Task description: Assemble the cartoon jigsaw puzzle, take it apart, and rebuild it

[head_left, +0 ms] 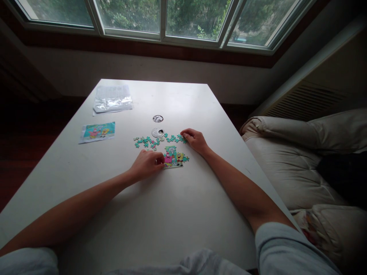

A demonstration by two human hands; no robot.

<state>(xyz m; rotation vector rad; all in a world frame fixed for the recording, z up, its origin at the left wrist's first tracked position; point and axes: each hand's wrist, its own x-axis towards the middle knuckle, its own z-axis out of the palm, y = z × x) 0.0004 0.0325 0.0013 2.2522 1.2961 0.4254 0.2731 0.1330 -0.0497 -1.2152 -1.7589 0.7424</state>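
Note:
A partly joined jigsaw puzzle (172, 157) with cartoon figures in pink, yellow and turquoise lies flat on the white table (183, 214). At its left edge is my left hand (149, 163), fingers curled and thumb bent in; whatever lies between the fingertips is hidden. Loose turquoise puzzle pieces (145, 142) are strewn in a band just beyond the puzzle. My right hand (195, 140) rests at the right end of that band, thumb and forefinger pinched together over a piece that the fingers mostly cover.
Two round picture discs, a farther one (157, 118) and a nearer one (158, 133), lie beyond the pieces. To the left are a printed reference picture (98, 132) and a clear plastic bag (113, 100) over paper. A padded sofa (289, 164) stands along the table's right side.

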